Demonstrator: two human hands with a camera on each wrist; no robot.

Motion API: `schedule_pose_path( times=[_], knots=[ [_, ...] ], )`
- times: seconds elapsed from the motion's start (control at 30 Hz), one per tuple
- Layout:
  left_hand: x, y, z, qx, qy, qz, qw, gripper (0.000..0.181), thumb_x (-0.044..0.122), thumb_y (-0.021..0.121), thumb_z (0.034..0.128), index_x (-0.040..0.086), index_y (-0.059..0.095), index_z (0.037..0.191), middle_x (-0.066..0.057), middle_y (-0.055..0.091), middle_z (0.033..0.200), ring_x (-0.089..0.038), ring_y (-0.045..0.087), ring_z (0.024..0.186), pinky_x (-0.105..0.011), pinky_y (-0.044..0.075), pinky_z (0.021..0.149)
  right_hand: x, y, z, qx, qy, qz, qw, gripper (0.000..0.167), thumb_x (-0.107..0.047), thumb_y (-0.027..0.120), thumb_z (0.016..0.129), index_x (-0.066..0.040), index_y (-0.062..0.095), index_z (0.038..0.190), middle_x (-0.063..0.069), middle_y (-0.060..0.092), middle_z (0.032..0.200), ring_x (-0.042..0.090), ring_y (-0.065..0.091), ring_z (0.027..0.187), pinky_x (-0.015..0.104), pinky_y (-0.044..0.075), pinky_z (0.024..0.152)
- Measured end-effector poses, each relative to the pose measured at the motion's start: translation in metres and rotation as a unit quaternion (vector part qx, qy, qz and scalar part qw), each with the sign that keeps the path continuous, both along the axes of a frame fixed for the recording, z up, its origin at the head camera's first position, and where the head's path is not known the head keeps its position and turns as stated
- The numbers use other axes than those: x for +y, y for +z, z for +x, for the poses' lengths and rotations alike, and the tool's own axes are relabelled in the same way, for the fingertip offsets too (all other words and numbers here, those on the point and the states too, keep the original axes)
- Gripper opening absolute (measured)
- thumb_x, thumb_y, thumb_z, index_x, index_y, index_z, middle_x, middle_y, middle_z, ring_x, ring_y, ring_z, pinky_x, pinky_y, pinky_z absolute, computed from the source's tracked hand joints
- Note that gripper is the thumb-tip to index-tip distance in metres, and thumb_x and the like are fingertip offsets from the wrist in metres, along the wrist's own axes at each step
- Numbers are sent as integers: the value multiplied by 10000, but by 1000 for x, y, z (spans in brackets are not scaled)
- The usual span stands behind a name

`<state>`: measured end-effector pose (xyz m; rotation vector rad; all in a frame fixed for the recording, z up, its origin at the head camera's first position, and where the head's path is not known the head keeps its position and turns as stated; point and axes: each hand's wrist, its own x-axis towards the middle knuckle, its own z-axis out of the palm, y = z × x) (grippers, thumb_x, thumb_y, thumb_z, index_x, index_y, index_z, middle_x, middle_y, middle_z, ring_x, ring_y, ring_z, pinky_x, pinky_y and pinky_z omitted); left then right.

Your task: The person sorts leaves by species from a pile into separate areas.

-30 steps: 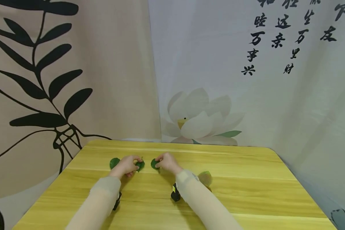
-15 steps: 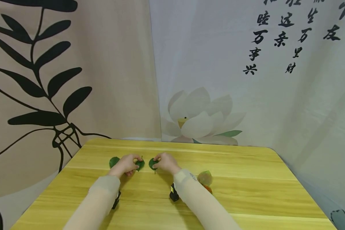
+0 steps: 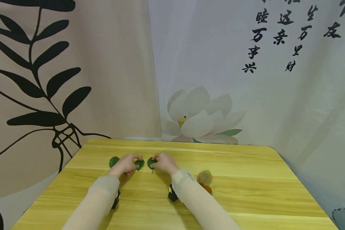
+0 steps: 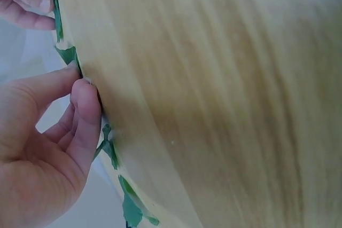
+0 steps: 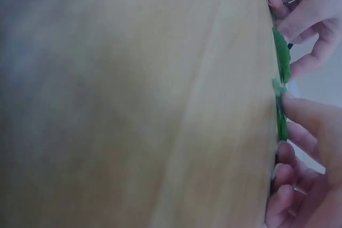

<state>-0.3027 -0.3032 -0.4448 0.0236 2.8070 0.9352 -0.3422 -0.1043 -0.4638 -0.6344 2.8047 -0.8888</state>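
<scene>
Side by side on the wooden table (image 3: 247,198) lie two green leaves, one at each hand. My left hand (image 3: 126,164) holds one green leaf (image 3: 140,164) between thumb and index finger. A small gap to its right, another green leaf (image 3: 151,163) is held by the thumb and index finger of my right hand (image 3: 165,163). Beside my left hand lies a further round green leaf (image 3: 113,161), partly covered by the hand. In the left wrist view, more green leaf pieces (image 4: 131,206) show beyond my left hand, edge-on.
Right of my right forearm lie a yellowish-green leaf (image 3: 205,177) and an orange-red leaf (image 3: 207,187), the latter partly behind the sleeve. Black wrist devices (image 3: 172,193) hang under both forearms. A printed cloth (image 3: 201,64) hangs behind the table's far edge.
My right hand has slid slightly left with its leaf, narrowing the gap to the left hand's leaf. The left hand stays nearly still. More of the orange-red leaf shows now.
</scene>
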Motion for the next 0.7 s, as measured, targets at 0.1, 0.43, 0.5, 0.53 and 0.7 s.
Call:
schedule_pose_path(
  times=[0.1, 0.43, 0.5, 0.53, 0.7],
  knots=[
    [2, -1, 0, 42, -34, 48, 10000, 330, 33, 662, 906, 74, 638, 1232, -108, 553, 590, -169, 534, 463, -293, 507, 462, 1, 0, 0, 4, -35, 18, 10000, 258, -360, 732, 865, -224, 723, 1084, -7, 673, 1168, 222, 618, 1044, 405, 500, 791],
    [-1, 3, -3, 63, -280, 192, 9994, 355, 72, 642, 925, 43, 620, 1279, -18, 485, 522, -83, 371, 386, -281, 459, 449, 14, 9, -1, -405, 227, -707, 9964, 281, -275, 673, 922, -106, 697, 1144, 3, 676, 1003, 116, 586, 756, 314, 498, 673],
    [-1, 8, -4, 68, -317, 176, 9993, 369, 88, 637, 934, 41, 606, 1298, -4, 487, 538, -78, 345, 378, -280, 436, 443, 18, 13, -4, -332, 332, -741, 9961, 276, -264, 675, 919, -92, 699, 1133, 5, 666, 1001, 116, 582, 769, 303, 495, 666],
    [-2, 11, -4, 104, -343, 152, 9992, 371, 87, 635, 935, 34, 603, 1301, -13, 523, 588, -96, 380, 397, -288, 435, 461, 20, 17, -6, -298, 402, -743, 9960, 276, -259, 677, 918, -87, 702, 1131, 7, 662, 976, 124, 584, 756, 301, 494, 650],
    [1, 26, -4, 632, -534, -102, 9965, 331, 112, 643, 932, 23, 638, 1251, -120, 640, 1003, -217, 583, 766, -387, 495, 656, 43, 45, -9, 53, 764, -412, 9962, 262, -268, 677, 914, -104, 718, 1115, -11, 661, 931, 119, 591, 752, 290, 487, 640]
  ],
)
